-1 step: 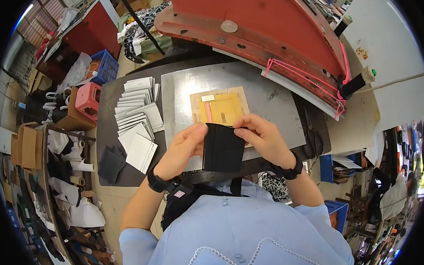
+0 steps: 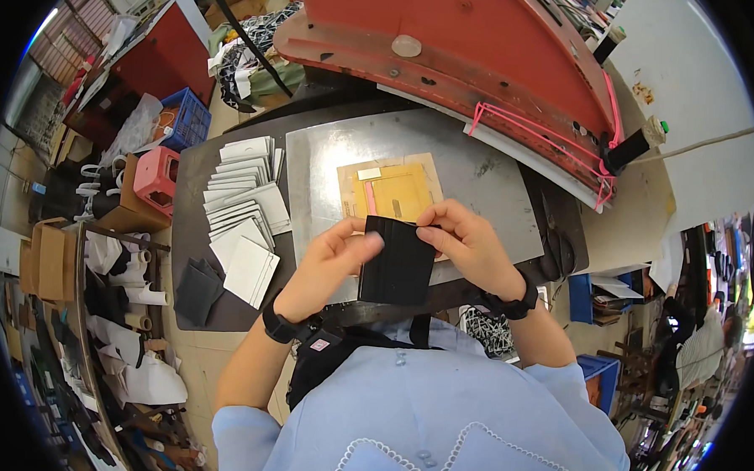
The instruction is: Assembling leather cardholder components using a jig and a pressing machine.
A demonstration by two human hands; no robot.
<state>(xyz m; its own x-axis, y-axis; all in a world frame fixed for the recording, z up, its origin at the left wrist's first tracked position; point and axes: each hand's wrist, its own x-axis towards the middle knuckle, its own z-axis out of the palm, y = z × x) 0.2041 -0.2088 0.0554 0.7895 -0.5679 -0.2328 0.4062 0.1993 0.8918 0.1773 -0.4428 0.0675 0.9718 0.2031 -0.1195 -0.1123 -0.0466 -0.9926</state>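
Between my two hands hangs a flat black card-slot panel [image 2: 397, 266], with several parallel lines running down its left part. My left hand [image 2: 336, 255] grips its upper left corner, thumb lying over the front face. At the top right corner, my right hand [image 2: 465, 239] pinches the edge between thumb and fingers. Just beyond the panel, a yellow cutting die plate [image 2: 408, 186] on a tan board lies on the grey metal plate [image 2: 489, 181]. The panel hides the near part of both.
Fanned white pieces [image 2: 248, 196] cover the table's left side, with dark folded pieces [image 2: 198, 291] nearer me. A large red press [image 2: 453, 37] with pink cords [image 2: 541, 133] overhangs the far side. A pink stool [image 2: 156, 180] and blue crate [image 2: 189, 118] stand left of the table.
My left thumb has shifted from the panel's top edge onto its front face. The panel has swung very slightly to the left at its lower end. My right hand keeps its pinch.
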